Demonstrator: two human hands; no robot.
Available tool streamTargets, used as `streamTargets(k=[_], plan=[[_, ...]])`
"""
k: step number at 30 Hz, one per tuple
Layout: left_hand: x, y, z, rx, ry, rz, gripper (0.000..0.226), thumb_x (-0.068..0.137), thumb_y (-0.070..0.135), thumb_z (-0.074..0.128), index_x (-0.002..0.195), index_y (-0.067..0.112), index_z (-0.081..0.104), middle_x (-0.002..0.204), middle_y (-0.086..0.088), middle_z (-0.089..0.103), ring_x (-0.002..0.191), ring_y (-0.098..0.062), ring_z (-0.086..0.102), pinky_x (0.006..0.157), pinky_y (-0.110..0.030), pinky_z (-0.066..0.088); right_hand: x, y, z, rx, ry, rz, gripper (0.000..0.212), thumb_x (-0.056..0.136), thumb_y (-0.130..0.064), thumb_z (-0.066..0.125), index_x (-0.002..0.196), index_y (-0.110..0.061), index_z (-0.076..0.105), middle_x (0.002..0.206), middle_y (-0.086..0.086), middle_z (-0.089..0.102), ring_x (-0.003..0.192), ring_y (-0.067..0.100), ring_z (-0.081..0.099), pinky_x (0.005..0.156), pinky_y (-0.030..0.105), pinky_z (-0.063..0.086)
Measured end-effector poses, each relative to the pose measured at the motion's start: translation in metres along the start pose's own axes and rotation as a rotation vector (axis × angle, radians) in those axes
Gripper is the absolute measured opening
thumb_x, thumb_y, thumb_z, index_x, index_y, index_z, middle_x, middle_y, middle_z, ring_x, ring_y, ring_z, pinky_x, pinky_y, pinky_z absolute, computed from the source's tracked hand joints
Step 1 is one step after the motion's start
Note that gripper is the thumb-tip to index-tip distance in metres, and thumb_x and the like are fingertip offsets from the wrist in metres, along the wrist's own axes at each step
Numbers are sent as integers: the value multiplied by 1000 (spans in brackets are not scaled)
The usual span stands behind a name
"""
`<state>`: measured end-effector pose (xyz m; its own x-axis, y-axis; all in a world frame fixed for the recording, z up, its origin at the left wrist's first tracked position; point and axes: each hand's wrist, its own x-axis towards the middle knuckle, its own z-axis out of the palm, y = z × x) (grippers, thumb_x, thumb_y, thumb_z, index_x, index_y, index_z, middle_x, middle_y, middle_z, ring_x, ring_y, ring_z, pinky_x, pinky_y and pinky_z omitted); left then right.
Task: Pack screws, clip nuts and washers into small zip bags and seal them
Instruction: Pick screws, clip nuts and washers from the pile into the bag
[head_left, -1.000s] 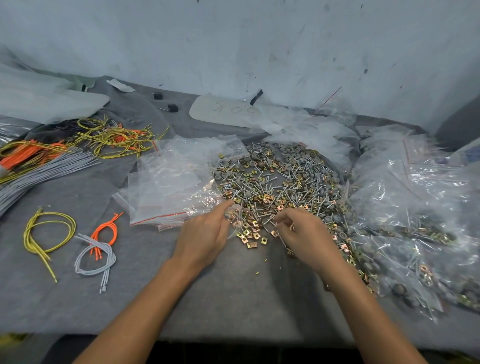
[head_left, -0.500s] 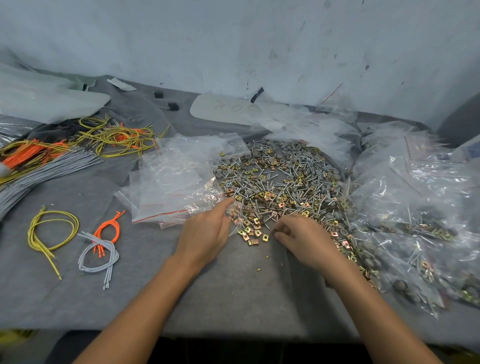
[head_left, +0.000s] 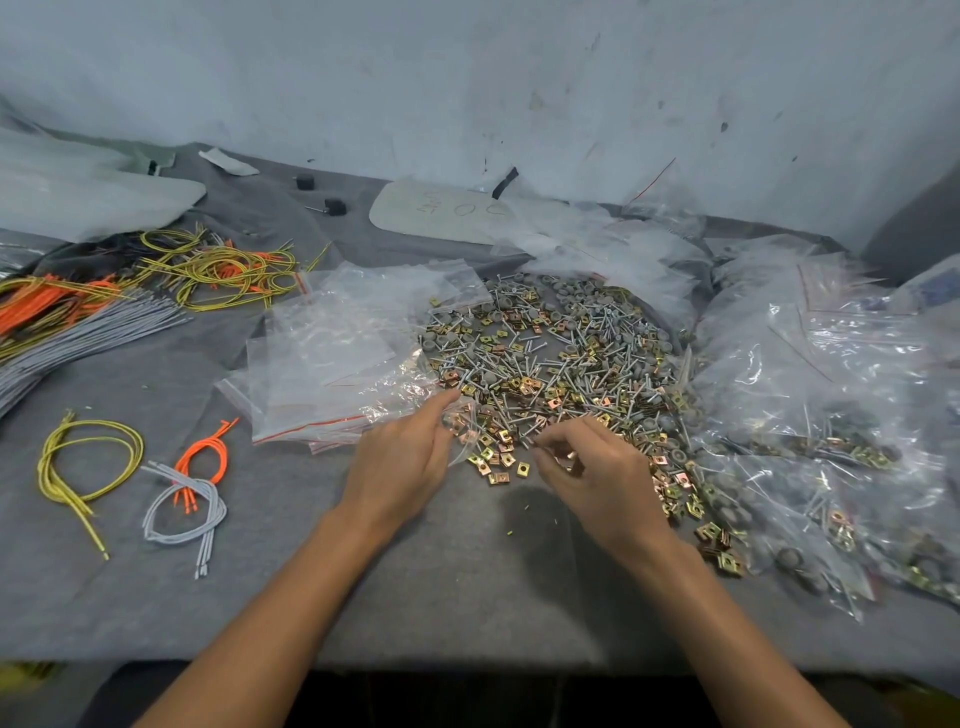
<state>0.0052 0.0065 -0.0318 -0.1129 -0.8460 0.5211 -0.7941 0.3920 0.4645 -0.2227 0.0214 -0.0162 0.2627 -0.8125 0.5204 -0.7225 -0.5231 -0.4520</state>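
Observation:
A wide heap of screws, brass clip nuts and grey washers (head_left: 550, 358) covers the middle of the grey cloth. My left hand (head_left: 402, 465) holds a small clear zip bag (head_left: 465, 431) at the heap's near left edge, with a few clip nuts showing through the plastic. My right hand (head_left: 592, 473) hovers just right of it, fingers curled, pinching small parts with a screw sticking out at the fingertips. A few loose clip nuts (head_left: 498, 465) lie between my hands. A stack of empty zip bags (head_left: 343, 358) lies left of the heap.
Filled zip bags (head_left: 831, 415) pile up on the right. Yellow, orange and grey cords (head_left: 130, 296) lie at the left, with small cord bundles (head_left: 187, 493) nearer the front. A white card (head_left: 441, 210) and crumpled plastic lie by the wall. The table's front edge runs below my forearms.
My right hand has lifted off the heap's near edge and drawn slightly toward the bag with parts in its fingers. My left hand has stayed on the bag.

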Motion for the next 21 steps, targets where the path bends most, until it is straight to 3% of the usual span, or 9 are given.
streamTargets(k=[5,10,14,17,21], plan=[[0,0,-1,2,-24,-10,47,94,23,40,135,17,60,71,-13,70,63,-36,63,56,-39,41,-2,-6,7,193,-13,158,18,81,-7,78,83,-19,66,81,-13,71,73,8,67,66,37,57],[-1,1,0,2,-30,-17,46,94,23,40,136,17,60,74,-13,71,65,-37,63,57,-39,41,-1,-17,5,320,-15,167,22,82,-12,81,97,-24,70,82,-16,70,76,7,68,69,21,56],[0,1,-1,6,-36,-36,49,93,25,38,136,19,60,84,-17,73,75,-41,66,63,-45,48,2,-25,4,366,7,179,34,81,-11,83,106,-29,69,84,-12,71,74,11,67,69,26,57],[0,1,0,10,-29,-36,49,93,25,38,136,19,60,86,-18,74,76,-42,66,65,-46,49,4,-25,5,366,-8,195,32,81,-13,84,107,-28,70,84,-11,70,75,12,67,70,30,57],[-1,0,1,17,-15,-33,49,93,26,38,136,20,59,88,-17,74,78,-41,67,67,-46,50,5,-28,14,328,-74,222,22,87,-17,78,102,-31,69,86,-21,69,83,1,67,78,26,57]])
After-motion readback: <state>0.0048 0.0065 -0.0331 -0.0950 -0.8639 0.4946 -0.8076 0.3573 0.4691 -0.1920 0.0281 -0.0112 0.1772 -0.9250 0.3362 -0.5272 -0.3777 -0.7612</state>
